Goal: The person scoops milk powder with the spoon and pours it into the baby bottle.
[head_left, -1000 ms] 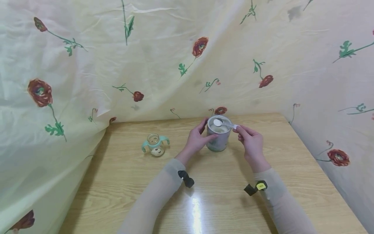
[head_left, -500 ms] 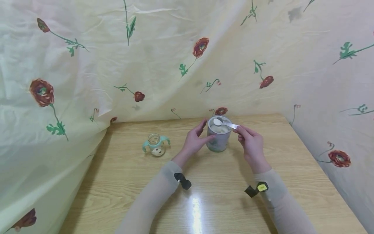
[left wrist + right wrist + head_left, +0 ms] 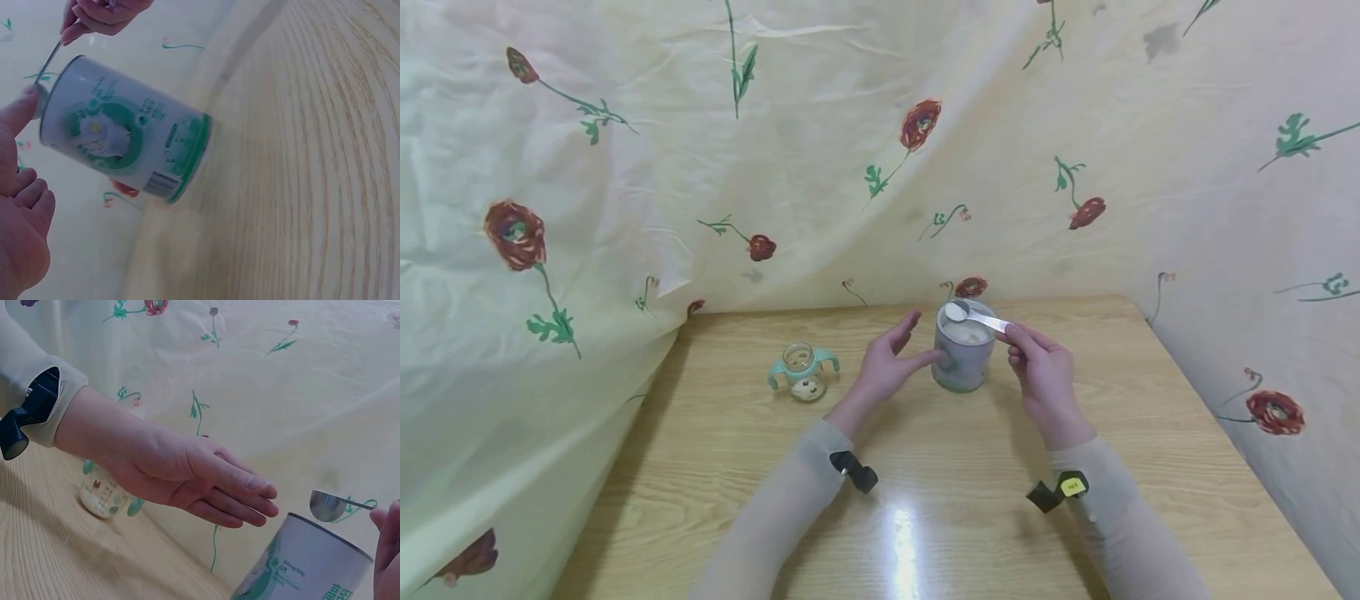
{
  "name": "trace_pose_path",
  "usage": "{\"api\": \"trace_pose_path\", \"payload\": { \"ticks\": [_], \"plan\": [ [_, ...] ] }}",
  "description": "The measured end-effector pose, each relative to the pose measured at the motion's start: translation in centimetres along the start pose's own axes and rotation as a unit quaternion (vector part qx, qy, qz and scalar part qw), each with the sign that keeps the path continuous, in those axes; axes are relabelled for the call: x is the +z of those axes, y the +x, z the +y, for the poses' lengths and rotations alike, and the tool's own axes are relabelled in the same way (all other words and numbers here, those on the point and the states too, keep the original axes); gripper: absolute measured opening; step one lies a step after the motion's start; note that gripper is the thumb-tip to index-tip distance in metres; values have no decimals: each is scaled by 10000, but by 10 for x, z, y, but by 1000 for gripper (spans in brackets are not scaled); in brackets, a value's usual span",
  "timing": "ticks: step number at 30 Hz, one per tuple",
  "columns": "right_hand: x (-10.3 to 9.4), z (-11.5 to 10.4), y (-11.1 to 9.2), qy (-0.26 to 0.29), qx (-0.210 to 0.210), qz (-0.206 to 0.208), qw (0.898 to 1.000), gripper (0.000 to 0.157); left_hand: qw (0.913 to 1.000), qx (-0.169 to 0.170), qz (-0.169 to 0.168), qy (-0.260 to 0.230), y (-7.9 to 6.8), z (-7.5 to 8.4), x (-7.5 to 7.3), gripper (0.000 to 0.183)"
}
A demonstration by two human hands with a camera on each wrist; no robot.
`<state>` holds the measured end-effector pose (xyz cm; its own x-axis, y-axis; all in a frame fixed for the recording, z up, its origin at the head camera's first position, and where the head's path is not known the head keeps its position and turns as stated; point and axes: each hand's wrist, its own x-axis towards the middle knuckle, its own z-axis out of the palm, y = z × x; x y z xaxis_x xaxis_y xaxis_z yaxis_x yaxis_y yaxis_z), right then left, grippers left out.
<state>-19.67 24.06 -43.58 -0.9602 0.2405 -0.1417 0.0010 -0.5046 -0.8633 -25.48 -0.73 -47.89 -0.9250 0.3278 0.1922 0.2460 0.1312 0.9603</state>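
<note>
My right hand (image 3: 1043, 371) pinches the handle of a metal measuring spoon (image 3: 981, 318). The spoon's bowl, heaped with white powder, is held over the mouth of a milk powder can (image 3: 962, 362). In the right wrist view the spoon (image 3: 328, 505) hangs just above the can's rim. Beside the can, on its left, is my left hand (image 3: 883, 367) with fingers extended and nothing in its grasp. A gap shows between that hand (image 3: 206, 478) and the can (image 3: 309, 569) in the right wrist view. White powder is visible inside the can.
A glass baby bottle (image 3: 805, 379) with two mint-green handles and no lid stands left of the can, some white powder in its bottom. Behind the wooden table (image 3: 970, 475) hangs a flowered cloth (image 3: 820, 150), which also runs along both sides.
My left hand has let go of the can and drawn away to the left. The right hand still holds the spoon above the can, almost unmoved.
</note>
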Motion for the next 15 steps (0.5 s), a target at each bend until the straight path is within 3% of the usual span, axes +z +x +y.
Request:
{"api": "trace_pose_path", "payload": {
  "ticks": [8, 15],
  "plan": [
    [12, 0, -5, 62, 46, -82, 9999, 5, 9994, 263, 88, 220, -16, 11, -29, 79],
    [24, 3, -7, 54, 115, -214, 9997, 9, 9980, 567, 248, 101, -26, 14, -54, 80]
  ]
}}
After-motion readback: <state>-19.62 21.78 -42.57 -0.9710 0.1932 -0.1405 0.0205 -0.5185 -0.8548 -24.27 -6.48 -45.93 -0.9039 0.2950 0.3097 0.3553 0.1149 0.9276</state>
